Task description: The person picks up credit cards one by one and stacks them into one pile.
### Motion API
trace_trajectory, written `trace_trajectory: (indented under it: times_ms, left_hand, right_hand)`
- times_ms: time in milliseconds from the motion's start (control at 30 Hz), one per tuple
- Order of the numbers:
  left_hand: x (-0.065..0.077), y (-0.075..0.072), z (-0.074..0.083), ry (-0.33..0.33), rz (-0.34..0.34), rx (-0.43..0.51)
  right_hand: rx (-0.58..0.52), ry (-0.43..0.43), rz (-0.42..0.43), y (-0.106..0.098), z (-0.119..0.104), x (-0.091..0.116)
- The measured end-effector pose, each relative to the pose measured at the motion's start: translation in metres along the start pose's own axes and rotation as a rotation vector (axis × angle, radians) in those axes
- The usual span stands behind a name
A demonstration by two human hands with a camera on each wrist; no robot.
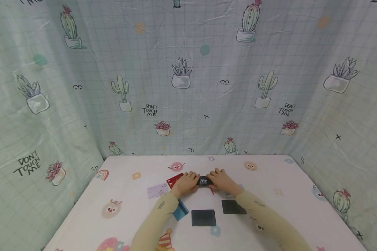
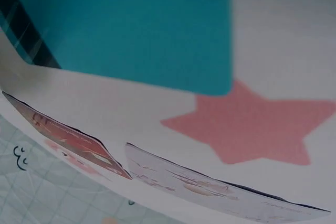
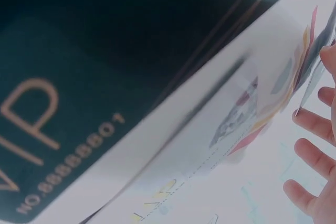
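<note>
Both hands hold a small black card [image 1: 204, 181] marked "Vip" from its two sides, near the table's middle. My left hand [image 1: 186, 183] grips its left side and is not visible in the left wrist view. At its right side, my right hand [image 1: 221, 180] pinches it. In the right wrist view, the fingertips [image 3: 314, 125] and thumb touch a card seen nearly edge-on. A blue card [image 1: 180, 210] with a black stripe lies below the left wrist. Beside the left hand are a red card [image 1: 174, 180] and a pale lilac card [image 1: 157, 190].
Two black cards lie nearer me, one in the middle [image 1: 204, 218] and one by the right sleeve [image 1: 233, 207]. A pale card [image 1: 230, 195] is partly hidden beneath the right wrist. A cactus-print curtain [image 1: 191, 97] surrounds the white printed table [image 1: 301, 216].
</note>
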State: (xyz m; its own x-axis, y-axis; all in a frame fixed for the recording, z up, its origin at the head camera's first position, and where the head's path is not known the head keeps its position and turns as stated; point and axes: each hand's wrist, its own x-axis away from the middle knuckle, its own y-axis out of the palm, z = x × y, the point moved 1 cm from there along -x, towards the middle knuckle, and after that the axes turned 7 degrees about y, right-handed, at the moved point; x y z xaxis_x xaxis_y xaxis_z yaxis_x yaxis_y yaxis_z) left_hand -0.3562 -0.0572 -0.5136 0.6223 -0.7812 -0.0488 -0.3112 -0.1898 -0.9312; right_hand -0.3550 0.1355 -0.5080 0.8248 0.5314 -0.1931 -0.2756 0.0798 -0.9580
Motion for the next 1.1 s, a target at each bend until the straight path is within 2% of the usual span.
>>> trace_trajectory:
  times_ms: [233,700,867,1100]
  left_hand:
    - [0.000,-0.001,-0.001,0.025,0.019,-0.031]
    - [0.005,-0.003,0.001,0.057,0.050,-0.031]
    - [0.011,-0.006,0.004,0.066,0.089,-0.027]
    - [0.016,-0.008,0.004,0.058,0.105,-0.020]
  right_hand:
    - [-0.008,-0.011,-0.009,0.000,0.002,0.001]
    - [0.012,0.002,-0.031,-0.008,-0.001,0.008]
    - [0.011,-0.014,0.001,-0.010,-0.003,0.011]
    - [0.000,-0.034,0.022,-0.011,-0.005,0.014]
